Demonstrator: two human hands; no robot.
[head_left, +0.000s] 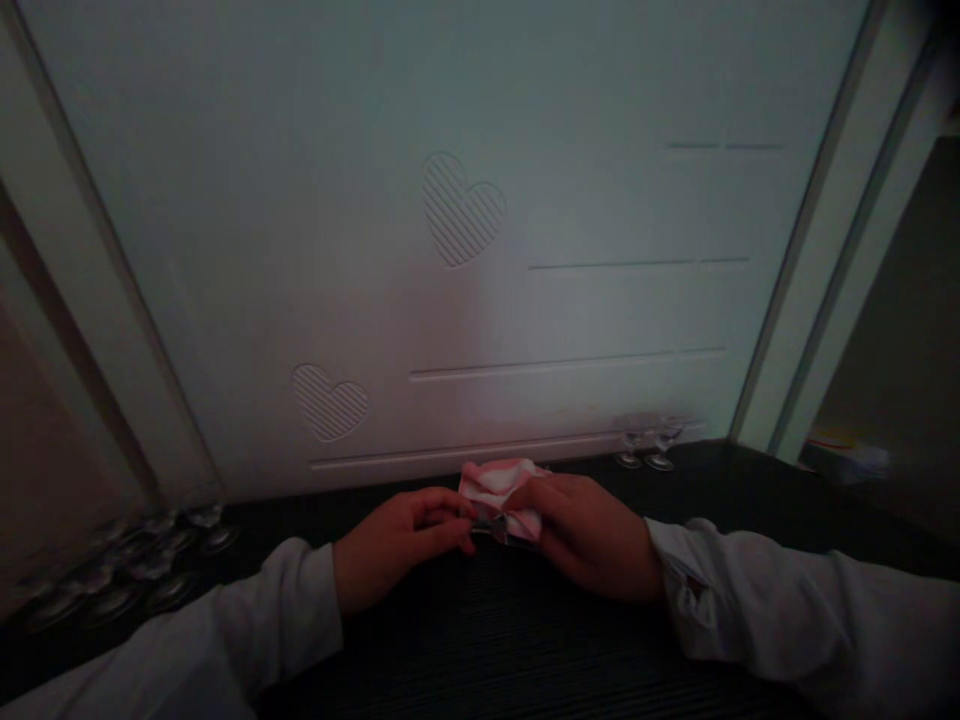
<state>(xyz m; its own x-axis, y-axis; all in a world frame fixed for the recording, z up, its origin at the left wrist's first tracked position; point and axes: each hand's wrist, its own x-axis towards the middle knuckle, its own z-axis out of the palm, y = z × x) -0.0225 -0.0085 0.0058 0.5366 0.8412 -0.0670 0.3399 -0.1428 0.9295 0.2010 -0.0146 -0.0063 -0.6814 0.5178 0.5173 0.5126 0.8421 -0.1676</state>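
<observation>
My right hand point(596, 535) is closed on a crumpled pink and white cloth point(499, 480), thumb and fingers bunching it. My left hand point(405, 540) meets it from the left, thumb and fingertips pinched at the cloth's edge. Between the two hands a thin shiny edge of a small glass point(486, 530) shows under the cloth. Most of that glass is covered by fabric and fingers, and the dim light blurs its shape.
Several small stemmed glasses point(154, 555) stand on the dark tabletop point(480, 640) at the left. Two more glasses point(661, 448) stand at the back right by the white panel point(337, 260) with carved hearts. Blurred pale items point(847, 460) lie at the far right.
</observation>
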